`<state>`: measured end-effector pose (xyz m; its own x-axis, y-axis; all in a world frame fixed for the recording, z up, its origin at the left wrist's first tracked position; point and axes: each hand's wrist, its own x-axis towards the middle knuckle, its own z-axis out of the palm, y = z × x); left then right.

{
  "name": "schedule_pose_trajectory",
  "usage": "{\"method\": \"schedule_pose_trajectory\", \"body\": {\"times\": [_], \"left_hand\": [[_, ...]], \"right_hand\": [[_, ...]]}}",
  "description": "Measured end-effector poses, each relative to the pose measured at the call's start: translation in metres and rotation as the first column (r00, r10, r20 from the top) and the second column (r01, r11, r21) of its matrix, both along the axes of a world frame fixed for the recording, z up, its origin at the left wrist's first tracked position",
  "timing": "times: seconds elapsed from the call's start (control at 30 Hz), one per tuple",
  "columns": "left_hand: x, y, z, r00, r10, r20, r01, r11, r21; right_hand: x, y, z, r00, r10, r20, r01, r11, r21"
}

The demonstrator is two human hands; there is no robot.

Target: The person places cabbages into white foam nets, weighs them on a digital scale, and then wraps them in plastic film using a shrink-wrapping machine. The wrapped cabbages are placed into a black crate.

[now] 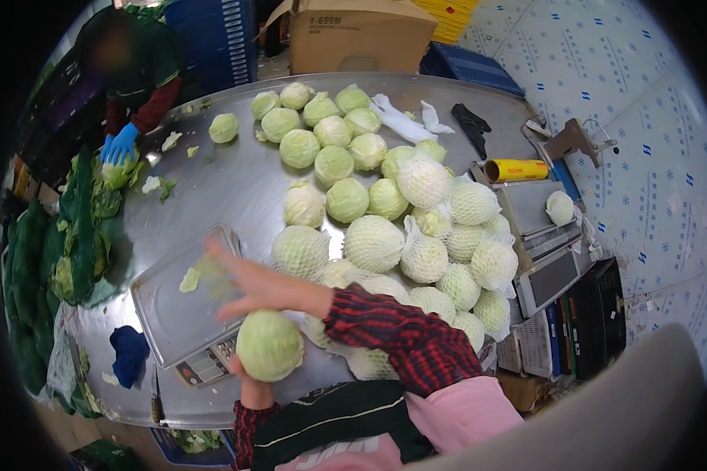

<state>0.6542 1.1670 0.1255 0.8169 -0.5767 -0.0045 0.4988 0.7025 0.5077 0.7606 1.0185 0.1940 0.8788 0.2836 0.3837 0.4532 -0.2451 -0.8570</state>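
My left hand [252, 382] supports a round green cabbage [270, 346] from below, close to my body; most of its fingers are hidden behind the head. Just above that cabbage, my right hand [265, 288] is blurred, its fingers spread. A blurred piece of cabbage leaf [218, 279] is beside these fingers, seemingly loose in the air. Under the right hand lies the metal pan of a weighing scale [171, 312], with a torn leaf [190, 280] on it. Cabbages in white foam netting [374, 243] crowd the area right of my hands.
Bare cabbages [334, 166] cover the table's middle. A knife [155, 400] and a dark blue cloth [129, 356] lie at the near left. At the right stands a wrapping machine [530, 206] with a yellow film roll [515, 170]. Across the table, a blue-gloved person [121, 144] handles a cabbage.
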Motion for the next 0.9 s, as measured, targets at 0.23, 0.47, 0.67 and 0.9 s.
{"method": "schedule_pose_trajectory", "body": {"times": [0.23,0.47,0.67,0.9], "left_hand": [[0.046,0.065,0.023,0.869,0.151,0.471,-0.451,0.634,0.629],[0.107,0.084,0.0,0.728,0.056,0.683,-0.67,-0.154,0.726],[0.139,0.083,-0.023,0.723,-0.034,0.69,-0.647,-0.386,0.658],[0.124,0.102,-0.04,0.739,0.113,0.665,-0.587,-0.377,0.716]], "right_hand": [[0.049,-0.183,-0.007,0.881,-0.436,0.183,0.469,0.856,-0.215],[0.022,-0.36,-0.026,0.73,-0.68,0.071,0.354,0.287,-0.89],[0.004,-0.41,-0.022,0.804,-0.585,0.109,0.493,0.554,-0.671],[-0.042,-0.365,0.039,0.974,-0.181,-0.138,0.042,0.74,-0.672]]}}
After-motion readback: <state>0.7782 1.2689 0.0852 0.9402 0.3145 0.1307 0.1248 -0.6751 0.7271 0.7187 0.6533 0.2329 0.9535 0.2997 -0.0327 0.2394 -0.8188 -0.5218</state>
